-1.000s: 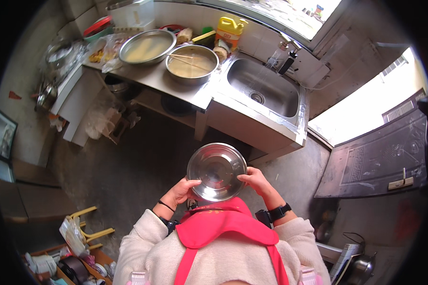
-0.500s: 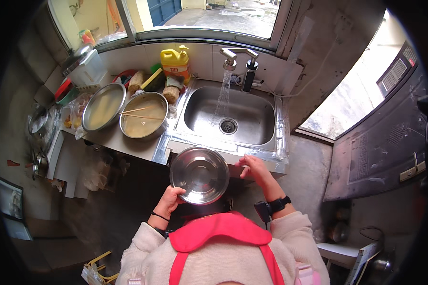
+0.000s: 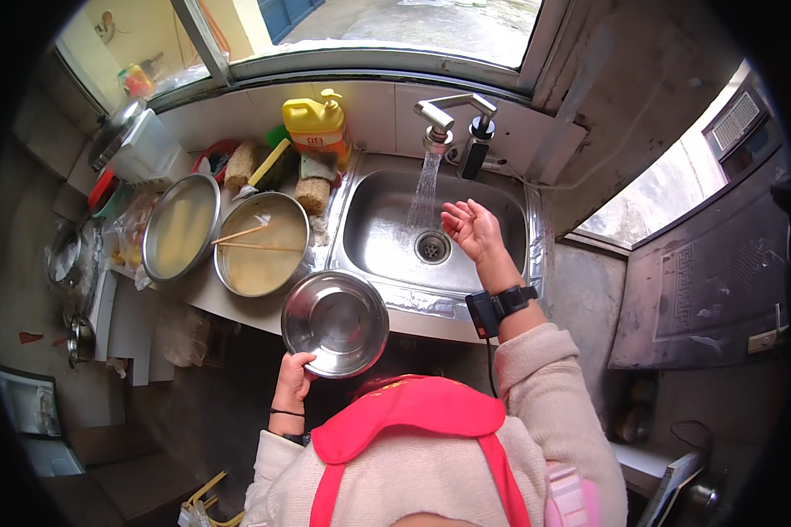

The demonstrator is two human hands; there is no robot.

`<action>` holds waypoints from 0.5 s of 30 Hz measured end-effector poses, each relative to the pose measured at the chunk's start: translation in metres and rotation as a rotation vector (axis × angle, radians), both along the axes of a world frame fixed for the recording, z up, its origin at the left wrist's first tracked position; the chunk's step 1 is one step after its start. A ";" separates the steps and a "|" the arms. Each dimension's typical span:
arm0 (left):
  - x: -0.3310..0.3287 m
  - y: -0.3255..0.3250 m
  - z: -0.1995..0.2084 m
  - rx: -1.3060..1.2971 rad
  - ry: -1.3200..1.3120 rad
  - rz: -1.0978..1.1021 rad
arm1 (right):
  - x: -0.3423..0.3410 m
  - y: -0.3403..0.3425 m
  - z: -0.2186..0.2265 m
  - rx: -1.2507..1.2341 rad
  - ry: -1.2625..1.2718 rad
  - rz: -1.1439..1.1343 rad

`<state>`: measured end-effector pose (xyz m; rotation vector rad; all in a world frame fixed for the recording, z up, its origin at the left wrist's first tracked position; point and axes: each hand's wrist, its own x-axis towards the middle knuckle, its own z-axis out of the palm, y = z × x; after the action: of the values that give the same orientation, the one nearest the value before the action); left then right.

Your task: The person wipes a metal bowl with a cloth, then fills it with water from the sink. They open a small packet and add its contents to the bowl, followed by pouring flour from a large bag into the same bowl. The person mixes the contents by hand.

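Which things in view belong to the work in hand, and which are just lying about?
In the work:
steel bowl, held at its rim by the left hand
running tap
sink, the open right hand above it

Apparently just lying about:
wide basin with chopsticks across it
tilted basin
yellow jug

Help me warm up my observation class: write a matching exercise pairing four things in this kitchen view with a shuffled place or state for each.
Things
1. Left hand
2. Right hand
3. Faucet
4. Chopsticks

Places and states
a. Laid across a bowl of cloudy liquid
b. Open, holding nothing, over the sink
c. Letting water run down
d. Gripping the rim of a shiny metal bowl

Right pairs: 1-d, 2-b, 3-c, 4-a
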<state>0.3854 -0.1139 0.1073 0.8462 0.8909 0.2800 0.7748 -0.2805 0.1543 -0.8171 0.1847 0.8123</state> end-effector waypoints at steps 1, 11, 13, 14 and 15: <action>0.001 0.008 -0.004 0.023 0.069 -0.031 | 0.006 0.007 0.000 -0.015 0.022 -0.043; 0.021 0.058 -0.020 0.011 0.092 -0.087 | 0.063 0.015 -0.043 -1.614 -1.334 0.417; 0.021 0.057 -0.021 0.002 0.107 -0.077 | 0.078 0.007 -0.050 -1.600 -1.395 0.405; 0.021 0.054 -0.021 -0.006 0.121 -0.071 | 0.089 0.006 -0.053 -1.698 -1.513 0.459; 0.019 0.051 -0.021 -0.011 0.137 -0.063 | 0.099 0.004 -0.055 -1.771 -1.675 0.466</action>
<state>0.4045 -0.0633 0.0868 0.8895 0.9903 0.1637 0.8742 -0.2761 0.0993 -2.9851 -0.9890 -0.1031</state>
